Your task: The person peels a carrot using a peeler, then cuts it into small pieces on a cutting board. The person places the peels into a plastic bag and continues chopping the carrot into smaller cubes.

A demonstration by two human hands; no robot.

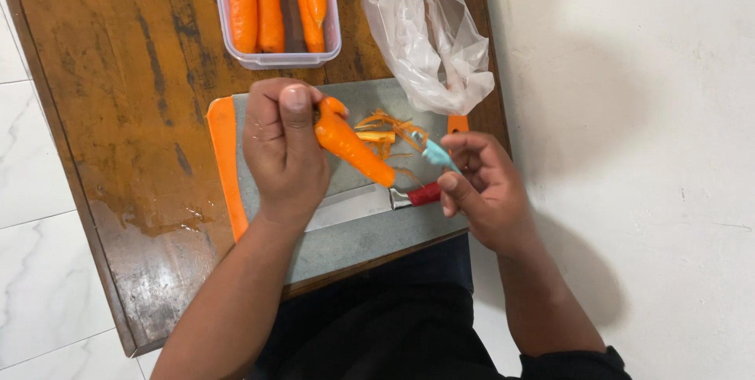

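The carrot (351, 146) is bright orange, smooth and glossy, thick at its upper end and tapering down to the right; it is held tilted above the cutting board (355, 238), its thick end gripped in the left hand (283, 152), whose fingers curl tightly round it with the thumb (296, 112) laid along the top; the tapered end points at the right hand (480, 187) and stops just short of it; that hand pinches a light blue peeler (437, 154) between thumb and bent fingers, its head just beside the carrot's tip; under the carrot a knife (370, 201) with a red handle lies flat on the grey, orange-edged board; thin orange peelings (385, 132) are heaped behind; further back on the worn wooden table (118, 97) stand a clear tub of carrots (275, 10) and a crumpled plastic bag (429, 34).
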